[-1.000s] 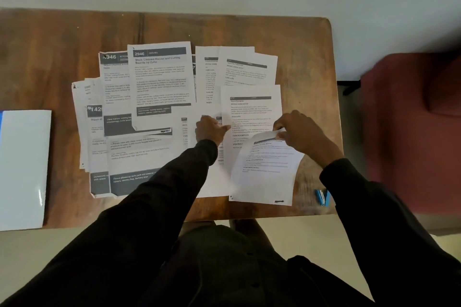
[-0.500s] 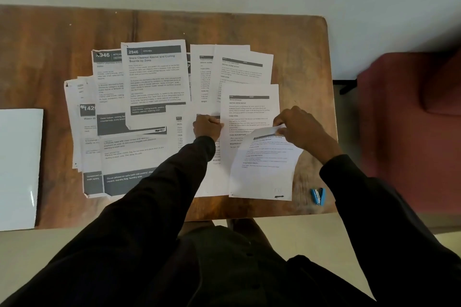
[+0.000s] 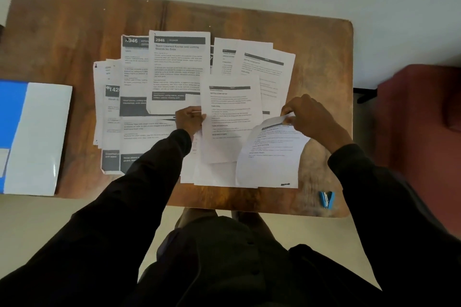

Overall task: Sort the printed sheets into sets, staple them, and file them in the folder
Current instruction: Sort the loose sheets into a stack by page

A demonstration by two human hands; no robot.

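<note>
Curled sheet (image 3: 272, 154): lies at the near right of the spread, top edge lifted and bowed, lower edge flat on the table (image 3: 62, 32); right hand (image 3: 309, 117) pinches that top edge between thumb and curled fingers

Middle sheet (image 3: 232, 117): plain text page, just left of the curled sheet and partly under it; left hand (image 3: 190, 119) has its fingers curled at this page's left edge and grips it there

Other sheets (image 3: 134, 77): fanned in overlapping layers across the table centre; those on the left carry dark header bands, and two read "2946"; those at the far right carry plain text under a thin dark bar; small print is too blurred to read

Folder (image 3: 37, 137): blue and white, lies flat at the left end of the table, apart from the sheets

Stapler (image 3: 326, 199): blue, near the front right corner of the table, apart from the curled sheet

Chair (image 3: 424, 119): red, stands to the right of the table
</note>
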